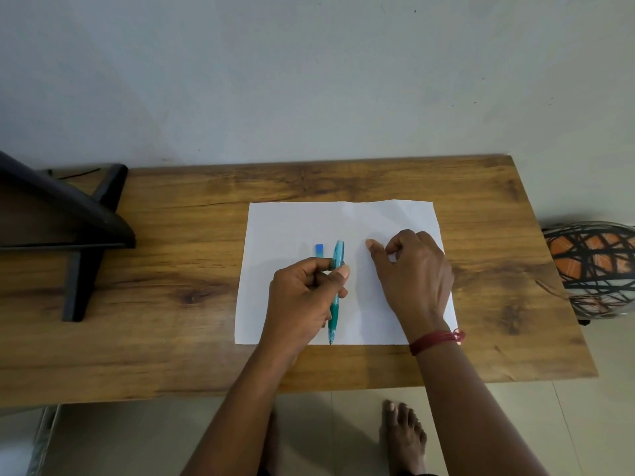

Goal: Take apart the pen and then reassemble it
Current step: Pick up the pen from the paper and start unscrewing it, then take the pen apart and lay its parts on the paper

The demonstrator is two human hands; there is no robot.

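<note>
A teal pen [336, 286] lies lengthwise over a white sheet of paper [292, 221], its tip pointing toward the near table edge. My left hand [304, 297] grips the pen around its middle between thumb and fingers. A small blue piece [319, 250] lies on the paper just left of the pen's far end, partly behind my left fingers. My right hand [412, 273] rests on the paper to the right of the pen, fingers loosely curled, thumb pointing toward the pen, with nothing visible in it.
The paper lies on a wooden table [171, 269] against a grey wall. A black stand [72, 221] occupies the table's left end. A patterned round object [594, 266] sits past the right edge. My bare feet [402, 438] show below the near edge.
</note>
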